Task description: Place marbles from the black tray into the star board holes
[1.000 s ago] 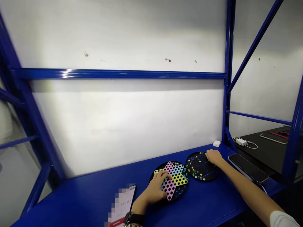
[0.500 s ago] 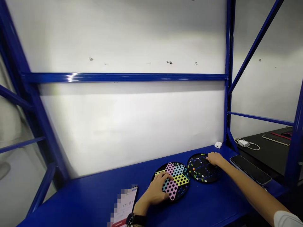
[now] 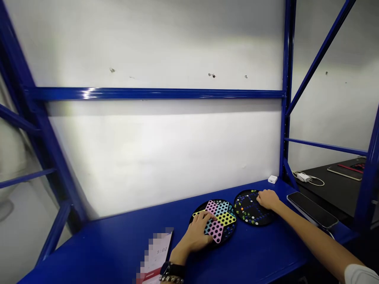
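A round black Chinese checkers board lies on the blue shelf, with a pastel pink, blue and yellow star full of holes on it. Dark and blue marbles show around the star's edge. Across its left side rests my left hand, fingers spread over the star and thumb near its lower point. To the right is a round black tray holding marbles of several colours, among them an orange marble. My right hand is over the tray's right side with fingertips drawn together. What they hold, if anything, is hidden.
A phone showing a timer lies left of my left wrist, partly pixelated. Right of my right forearm lies a dark-screened phone. A small white case sits by the blue rack post. A charger with cable lies on a black table.
The view has shifted slightly. My left hand stays on the star, and my right hand remains over the tray, its fingertips slightly further in. The timer reading has advanced.
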`<state>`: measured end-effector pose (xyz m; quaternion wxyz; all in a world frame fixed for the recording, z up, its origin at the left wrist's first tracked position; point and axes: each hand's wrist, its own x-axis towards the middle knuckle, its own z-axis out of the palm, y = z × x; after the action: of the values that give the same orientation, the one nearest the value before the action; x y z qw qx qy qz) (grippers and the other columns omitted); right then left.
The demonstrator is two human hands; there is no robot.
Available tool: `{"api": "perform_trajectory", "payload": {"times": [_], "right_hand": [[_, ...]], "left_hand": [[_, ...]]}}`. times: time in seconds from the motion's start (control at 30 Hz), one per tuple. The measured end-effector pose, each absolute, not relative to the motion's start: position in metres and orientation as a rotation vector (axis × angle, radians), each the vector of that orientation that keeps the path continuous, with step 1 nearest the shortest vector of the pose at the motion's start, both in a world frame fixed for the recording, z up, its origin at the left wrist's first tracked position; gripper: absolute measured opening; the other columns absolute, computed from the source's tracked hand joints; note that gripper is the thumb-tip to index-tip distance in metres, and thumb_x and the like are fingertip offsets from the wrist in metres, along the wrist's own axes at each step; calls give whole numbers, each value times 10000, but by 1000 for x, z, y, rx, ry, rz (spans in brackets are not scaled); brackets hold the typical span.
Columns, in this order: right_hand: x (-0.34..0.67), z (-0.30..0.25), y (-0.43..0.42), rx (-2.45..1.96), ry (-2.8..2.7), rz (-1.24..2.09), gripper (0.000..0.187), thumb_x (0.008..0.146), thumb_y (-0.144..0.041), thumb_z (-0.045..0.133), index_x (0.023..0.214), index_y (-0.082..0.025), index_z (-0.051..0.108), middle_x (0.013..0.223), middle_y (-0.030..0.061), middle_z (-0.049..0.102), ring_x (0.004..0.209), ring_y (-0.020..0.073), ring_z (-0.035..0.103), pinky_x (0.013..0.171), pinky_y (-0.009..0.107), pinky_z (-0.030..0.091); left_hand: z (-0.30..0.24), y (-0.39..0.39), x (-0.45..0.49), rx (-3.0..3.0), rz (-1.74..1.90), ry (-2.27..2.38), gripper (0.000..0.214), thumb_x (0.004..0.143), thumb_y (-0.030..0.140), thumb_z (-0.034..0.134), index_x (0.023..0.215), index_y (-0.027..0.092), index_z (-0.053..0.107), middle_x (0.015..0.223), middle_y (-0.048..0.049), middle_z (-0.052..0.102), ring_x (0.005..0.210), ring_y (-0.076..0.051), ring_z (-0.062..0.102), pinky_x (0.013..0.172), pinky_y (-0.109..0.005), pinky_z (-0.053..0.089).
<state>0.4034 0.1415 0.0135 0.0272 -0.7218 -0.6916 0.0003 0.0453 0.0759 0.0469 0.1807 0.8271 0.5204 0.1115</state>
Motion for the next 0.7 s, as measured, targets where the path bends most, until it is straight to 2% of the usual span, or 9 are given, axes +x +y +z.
{"api": "perform_trajectory", "payload": {"times": [0.17,0.33,0.47,0.57,0.7], "right_hand": [[411,11,151,-2252,-2052,151,369,960,-296,419,1040,-129,738,1112,198,737,1033,329,707,837,392,506],[415,9,157,-2248,-1985,201,355,960,-347,446,1017,-133,723,1113,206,724,1033,344,703,826,401,503],[418,14,158,-2235,-1911,235,493,1029,-425,305,953,-161,714,1003,159,736,928,287,724,748,344,509],[415,15,156,-2207,-1882,208,555,1051,-452,236,959,-162,701,1006,160,725,957,283,713,777,346,505],[407,6,152,-2177,-1867,179,410,1020,-418,387,1013,-134,683,1098,203,698,1051,338,679,885,422,485]], "left_hand": [[44,76,45,2336,295,1473,610,605,190,615,1209,278,603,1414,-47,525,1369,-318,411,1136,-446,373],[44,76,45,2331,312,1464,602,607,193,625,1203,275,603,1426,-58,518,1377,-325,404,1139,-449,369],[47,74,46,2336,317,1471,603,595,167,627,1187,279,614,1407,-43,544,1361,-321,432,1127,-437,386],[49,75,44,2344,386,1467,554,607,150,624,1150,261,632,1360,-42,589,1336,-309,470,1103,-409,412],[49,78,39,2255,523,1543,491,695,150,577,1174,249,618,1319,-46,631,1250,-259,564,1058,-366,446]]}}
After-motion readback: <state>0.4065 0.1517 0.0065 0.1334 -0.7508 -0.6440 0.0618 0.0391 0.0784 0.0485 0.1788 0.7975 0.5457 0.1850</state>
